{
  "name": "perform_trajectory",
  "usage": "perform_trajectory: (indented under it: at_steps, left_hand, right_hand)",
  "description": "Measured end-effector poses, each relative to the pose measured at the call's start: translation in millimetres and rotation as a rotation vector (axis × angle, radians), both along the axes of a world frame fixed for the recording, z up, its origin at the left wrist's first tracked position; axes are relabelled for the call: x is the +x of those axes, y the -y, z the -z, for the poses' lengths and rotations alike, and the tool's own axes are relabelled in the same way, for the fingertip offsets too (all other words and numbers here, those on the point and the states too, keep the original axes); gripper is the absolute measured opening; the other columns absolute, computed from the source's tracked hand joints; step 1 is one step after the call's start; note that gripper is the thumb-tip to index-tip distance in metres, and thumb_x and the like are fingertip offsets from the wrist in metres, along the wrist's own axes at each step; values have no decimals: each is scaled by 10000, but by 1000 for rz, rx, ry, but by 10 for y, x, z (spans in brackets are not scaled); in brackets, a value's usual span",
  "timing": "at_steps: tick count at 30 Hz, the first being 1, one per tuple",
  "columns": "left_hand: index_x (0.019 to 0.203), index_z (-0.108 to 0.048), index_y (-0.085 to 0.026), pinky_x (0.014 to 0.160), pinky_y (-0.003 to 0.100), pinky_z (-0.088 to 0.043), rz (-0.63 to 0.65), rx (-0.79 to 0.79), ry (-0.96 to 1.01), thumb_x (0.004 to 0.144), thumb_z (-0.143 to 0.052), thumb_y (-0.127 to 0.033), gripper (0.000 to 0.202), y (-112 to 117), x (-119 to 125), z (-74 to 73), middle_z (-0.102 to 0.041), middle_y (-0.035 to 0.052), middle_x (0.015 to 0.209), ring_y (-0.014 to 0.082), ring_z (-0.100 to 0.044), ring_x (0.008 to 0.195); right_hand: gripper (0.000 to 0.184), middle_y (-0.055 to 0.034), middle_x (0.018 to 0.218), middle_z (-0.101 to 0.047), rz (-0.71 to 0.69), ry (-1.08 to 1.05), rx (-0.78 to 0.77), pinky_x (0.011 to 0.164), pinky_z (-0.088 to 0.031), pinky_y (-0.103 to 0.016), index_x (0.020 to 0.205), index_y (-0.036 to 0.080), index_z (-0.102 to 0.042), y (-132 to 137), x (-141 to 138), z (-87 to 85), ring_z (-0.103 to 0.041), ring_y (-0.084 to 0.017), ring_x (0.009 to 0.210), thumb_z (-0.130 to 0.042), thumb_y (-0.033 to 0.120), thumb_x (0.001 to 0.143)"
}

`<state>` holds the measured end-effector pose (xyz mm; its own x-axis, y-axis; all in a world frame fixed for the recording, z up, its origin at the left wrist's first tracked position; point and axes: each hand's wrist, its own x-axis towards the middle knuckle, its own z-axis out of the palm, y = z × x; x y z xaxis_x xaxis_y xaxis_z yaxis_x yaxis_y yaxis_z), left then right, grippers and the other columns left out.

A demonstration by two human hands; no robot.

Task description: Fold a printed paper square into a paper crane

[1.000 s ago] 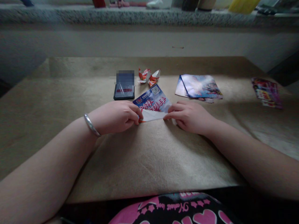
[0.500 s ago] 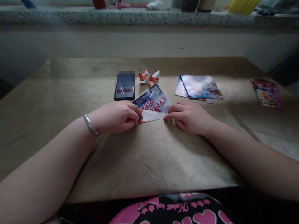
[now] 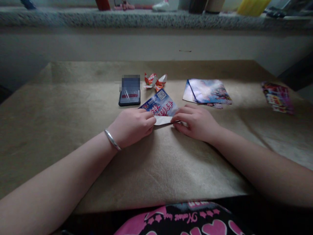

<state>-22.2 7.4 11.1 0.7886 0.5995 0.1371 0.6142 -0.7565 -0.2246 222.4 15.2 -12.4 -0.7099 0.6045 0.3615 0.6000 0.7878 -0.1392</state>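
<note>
A printed paper sheet (image 3: 164, 106), blue with red lettering and a QR code at its far corner, lies between my hands with its near edge folded over, showing white. My left hand (image 3: 135, 125), a silver bangle at its wrist, is closed on the left part of the fold and covers that end. At the right end, my right hand (image 3: 193, 120) pinches the folded edge between thumb and fingers. Just beyond the sheet stands a folded orange-and-white paper piece (image 3: 156, 82) with pointed tips.
A phone (image 3: 129, 91) lies left of the orange piece. Several blue printed sheets (image 3: 211, 91) are stacked to the right, and more colourful leaflets (image 3: 277, 98) lie farther right. Behind the table (image 3: 156, 169) runs a stone sill (image 3: 146, 19) holding various items.
My left hand has shifted right along the folded edge, covering more of it. My right hand stays at its end with the fingers curled slightly more, and the visible white strip is smaller.
</note>
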Motion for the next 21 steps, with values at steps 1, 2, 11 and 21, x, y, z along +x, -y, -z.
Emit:
perform_trajectory:
  at_steps: [1,2,11,21]
  left_hand:
    - [769,-615,-157,599,263,-419,-10,26,36,863,-451,-215,198,17,35,4,-656,54,815,166,-590,729]
    - [759,-609,-156,595,267,-420,-28,46,91,860,-448,-218,200,31,69,13,-651,52,793,171,-591,723]
    - [836,-586,-154,651,242,-451,11,-126,432,891,-447,-233,169,75,170,153,-626,51,849,149,-573,752]
    - [795,-603,-168,661,237,-447,-11,-169,501,855,-535,-220,105,112,176,145,-638,29,835,137,-574,749]
  right_hand:
    - [161,-61,894,-682,5,-18,-10,706,-401,-312,895,196,-679,6,-22,-8,-545,-199,819,-544,276,862]
    - [153,-59,884,-679,8,-33,-19,706,-401,-310,884,195,-676,13,-43,-15,-544,-197,812,-553,284,859]
    - [58,-41,803,-629,-6,-204,-114,678,-402,-276,777,190,-617,56,-145,-13,-523,-172,764,-564,168,780]
    - [51,-39,783,-610,-105,-267,-174,657,-398,-271,756,189,-597,2,-171,29,-511,-168,751,-578,144,740]
